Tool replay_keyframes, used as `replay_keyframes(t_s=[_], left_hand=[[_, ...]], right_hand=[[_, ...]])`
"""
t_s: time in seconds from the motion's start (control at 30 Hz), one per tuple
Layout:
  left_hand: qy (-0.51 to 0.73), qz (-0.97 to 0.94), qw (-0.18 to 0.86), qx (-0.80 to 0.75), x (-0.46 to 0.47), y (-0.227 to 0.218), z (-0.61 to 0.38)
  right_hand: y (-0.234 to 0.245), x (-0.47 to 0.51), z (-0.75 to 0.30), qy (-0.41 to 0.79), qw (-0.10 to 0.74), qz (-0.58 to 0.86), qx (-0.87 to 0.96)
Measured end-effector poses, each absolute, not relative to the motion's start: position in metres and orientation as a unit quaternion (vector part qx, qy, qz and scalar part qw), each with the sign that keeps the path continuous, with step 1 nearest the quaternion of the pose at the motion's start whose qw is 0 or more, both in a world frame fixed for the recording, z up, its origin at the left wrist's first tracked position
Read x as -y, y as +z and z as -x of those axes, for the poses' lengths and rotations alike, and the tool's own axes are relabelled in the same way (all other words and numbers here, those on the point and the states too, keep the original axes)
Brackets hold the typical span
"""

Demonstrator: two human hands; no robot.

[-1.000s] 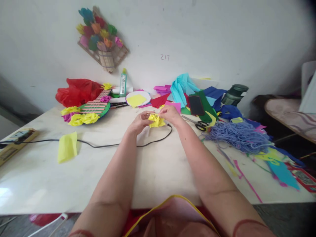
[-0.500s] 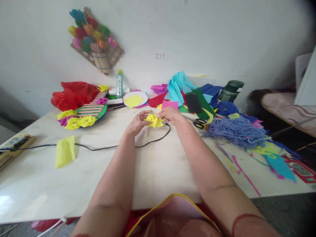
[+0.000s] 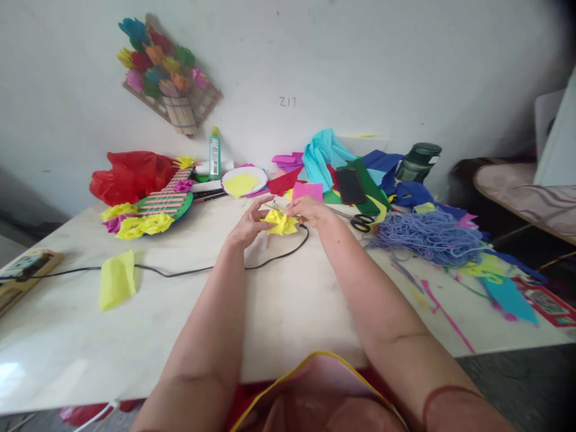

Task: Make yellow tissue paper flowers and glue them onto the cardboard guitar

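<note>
A yellow crepe-paper flower is held between my two hands, over the middle of the table. My left hand has its thumb against the flower's left side, its index finger raised and bent above. The fingers of my right hand pinch the flower's upper right edge. A pink paper square lies just behind the right hand, and black-handled scissors rest to its right. A black cable runs across the table and ends beside the flower.
On the left stands a paper guitar with yellow and pink flowers, by a red plastic bag. A glue bottle, a white plate and a phone are at the back. Blue yarn is heaped right; a power strip lies left.
The fingers of my left hand have opened a little and the index finger has lifted from the flower. My right hand keeps its pinch. The whole view has shifted slightly.
</note>
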State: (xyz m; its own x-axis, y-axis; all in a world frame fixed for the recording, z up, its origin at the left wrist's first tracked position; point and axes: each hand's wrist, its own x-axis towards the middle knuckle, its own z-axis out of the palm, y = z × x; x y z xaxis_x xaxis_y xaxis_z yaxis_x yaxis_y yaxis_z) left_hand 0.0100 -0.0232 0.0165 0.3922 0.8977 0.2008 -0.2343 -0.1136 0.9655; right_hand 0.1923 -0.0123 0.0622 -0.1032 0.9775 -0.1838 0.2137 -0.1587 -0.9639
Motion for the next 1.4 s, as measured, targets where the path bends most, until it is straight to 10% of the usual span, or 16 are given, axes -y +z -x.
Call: replay_keyframes(t_s=[1.4], left_hand=[[0.483,-0.583,0.563,-0.331,0.023,0.016,-0.011]], right_hand=[[0.049,0.012,-0.192,0.594,0.375,0.46,0.542]])
